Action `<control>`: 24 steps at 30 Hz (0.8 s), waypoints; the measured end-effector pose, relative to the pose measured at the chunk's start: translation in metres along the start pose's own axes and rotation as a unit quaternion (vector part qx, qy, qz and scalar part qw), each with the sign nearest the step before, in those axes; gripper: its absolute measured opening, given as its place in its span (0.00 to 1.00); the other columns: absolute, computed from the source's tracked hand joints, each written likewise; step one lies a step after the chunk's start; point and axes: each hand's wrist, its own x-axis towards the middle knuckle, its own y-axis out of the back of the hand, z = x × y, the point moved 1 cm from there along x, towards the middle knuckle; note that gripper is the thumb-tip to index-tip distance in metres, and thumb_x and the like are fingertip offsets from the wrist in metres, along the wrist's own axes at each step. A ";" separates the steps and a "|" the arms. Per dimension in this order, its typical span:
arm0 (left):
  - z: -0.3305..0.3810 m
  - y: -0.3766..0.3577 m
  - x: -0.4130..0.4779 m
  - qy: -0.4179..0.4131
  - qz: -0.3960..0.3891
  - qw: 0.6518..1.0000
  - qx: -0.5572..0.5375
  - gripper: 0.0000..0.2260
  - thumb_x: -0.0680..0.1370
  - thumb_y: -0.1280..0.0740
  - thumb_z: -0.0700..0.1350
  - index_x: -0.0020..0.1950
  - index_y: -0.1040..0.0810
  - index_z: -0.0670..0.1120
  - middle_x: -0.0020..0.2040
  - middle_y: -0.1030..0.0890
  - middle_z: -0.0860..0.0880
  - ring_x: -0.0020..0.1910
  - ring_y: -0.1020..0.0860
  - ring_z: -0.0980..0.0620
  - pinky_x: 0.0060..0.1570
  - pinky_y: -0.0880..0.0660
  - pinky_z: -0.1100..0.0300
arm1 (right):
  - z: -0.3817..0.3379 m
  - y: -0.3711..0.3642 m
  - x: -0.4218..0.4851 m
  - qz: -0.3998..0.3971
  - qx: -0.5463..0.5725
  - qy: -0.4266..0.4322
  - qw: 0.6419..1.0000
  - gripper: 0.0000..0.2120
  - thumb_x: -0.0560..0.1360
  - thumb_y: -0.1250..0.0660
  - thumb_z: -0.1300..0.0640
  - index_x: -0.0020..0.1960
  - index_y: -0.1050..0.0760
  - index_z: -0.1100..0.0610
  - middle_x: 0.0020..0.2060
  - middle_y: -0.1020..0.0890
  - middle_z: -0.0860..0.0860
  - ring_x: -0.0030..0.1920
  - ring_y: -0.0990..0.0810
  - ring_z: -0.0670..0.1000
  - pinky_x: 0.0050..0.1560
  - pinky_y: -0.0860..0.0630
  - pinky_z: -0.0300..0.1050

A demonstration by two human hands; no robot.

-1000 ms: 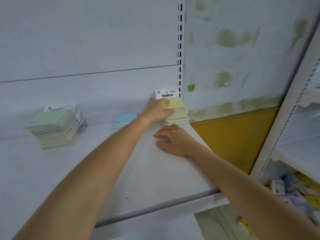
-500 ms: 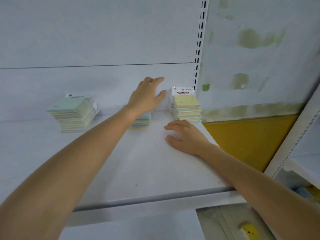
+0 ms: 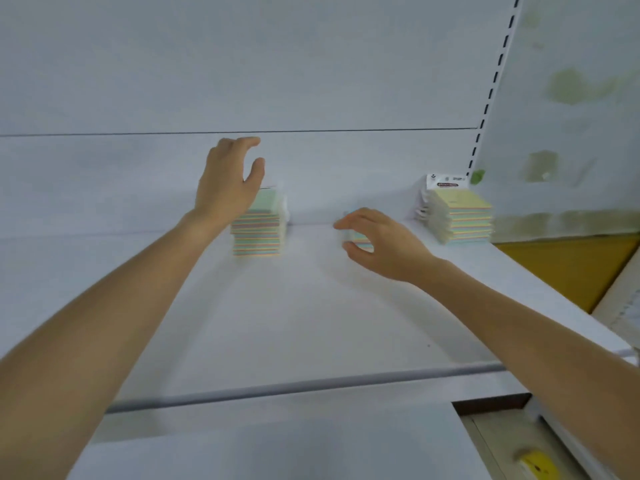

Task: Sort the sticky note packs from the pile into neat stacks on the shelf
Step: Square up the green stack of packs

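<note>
Three stacks of sticky note packs stand along the back of the white shelf [image 3: 311, 323]: a tall stack [image 3: 259, 233] at about 11 o'clock from the shelf's middle, a short stack [image 3: 362, 240] near 12 o'clock, and a third stack [image 3: 464, 216] at 2 o'clock, close by the slotted upright [image 3: 491, 84], with white header cards [image 3: 446, 181] standing up behind it. The right hand [image 3: 388, 245] is on the short stack; its fingers [image 3: 346, 224] reach over the far side and the thumb sits at the near side, so it is grasping the packs between them. The left hand [image 3: 227, 183] is raised in front of the tall stack's top; its fingers are released and loosely bent, holding nothing; whether it touches the stack I cannot tell, since the view is blurred there. The pile named in the task is not in view.

The packs look light and fairly stiff as blocks of paper; their wrapping is probably slick, so one pack may slide over another. A few packs are best taken at two opposite edges, low down, with every layer squeezed together; a grip on the top pack alone would likely leave the rest behind. The tall stack seems the likeliest to topple — a flat palm on top would steady it.
</note>
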 end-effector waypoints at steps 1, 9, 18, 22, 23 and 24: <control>-0.010 0.004 -0.005 0.009 0.004 1.000 -0.018 0.17 0.79 0.41 0.45 0.67 0.30 0.45 0.64 0.28 0.40 0.63 0.29 0.41 0.63 0.32 0.51 | -0.011 -0.009 0.008 0.001 0.017 -0.017 1.000 0.16 0.74 0.37 0.55 0.62 0.27 0.53 0.59 0.24 0.51 0.60 0.26 0.51 0.59 0.31 0.43; -0.059 -0.005 -0.034 0.116 -0.076 0.972 -0.191 0.21 0.77 0.45 0.38 0.70 0.34 0.47 0.67 0.32 0.42 0.69 0.36 0.47 0.69 0.39 0.56 | -0.067 -0.074 0.072 0.028 0.188 -0.150 0.970 0.26 0.74 0.35 0.51 0.71 0.38 0.50 0.67 0.34 0.53 0.64 0.31 0.49 0.59 0.37 0.36; -0.070 -0.024 -0.050 0.096 -0.099 0.954 -0.267 0.18 0.81 0.44 0.44 0.72 0.36 0.46 0.67 0.27 0.47 0.60 0.27 0.54 0.58 0.33 0.67 | -0.065 -0.102 0.092 0.131 0.300 -0.205 0.923 0.17 0.76 0.39 0.61 0.65 0.29 0.57 0.64 0.29 0.56 0.63 0.31 0.48 0.55 0.42 0.24; -0.072 -0.025 -0.050 0.078 -0.107 0.955 -0.265 0.20 0.79 0.39 0.45 0.71 0.35 0.46 0.66 0.27 0.47 0.62 0.28 0.55 0.53 0.33 0.72 | -0.059 -0.103 0.093 0.114 0.293 -0.204 0.927 0.18 0.77 0.40 0.60 0.67 0.32 0.55 0.66 0.30 0.55 0.66 0.33 0.49 0.57 0.41 0.27; -0.074 -0.025 -0.051 0.076 -0.107 0.956 -0.263 0.20 0.79 0.38 0.45 0.71 0.34 0.46 0.66 0.26 0.47 0.62 0.28 0.55 0.53 0.33 0.74 | -0.059 -0.103 0.093 0.106 0.284 -0.203 0.931 0.19 0.77 0.41 0.60 0.68 0.33 0.55 0.67 0.32 0.55 0.68 0.35 0.50 0.57 0.42 0.27; -0.075 -0.025 -0.051 0.076 -0.107 0.956 -0.263 0.21 0.79 0.38 0.45 0.71 0.34 0.46 0.66 0.26 0.47 0.62 0.28 0.56 0.52 0.33 0.77 | -0.058 -0.104 0.092 0.099 0.276 -0.204 0.934 0.19 0.78 0.41 0.60 0.68 0.33 0.55 0.68 0.34 0.56 0.69 0.37 0.51 0.57 0.43 0.26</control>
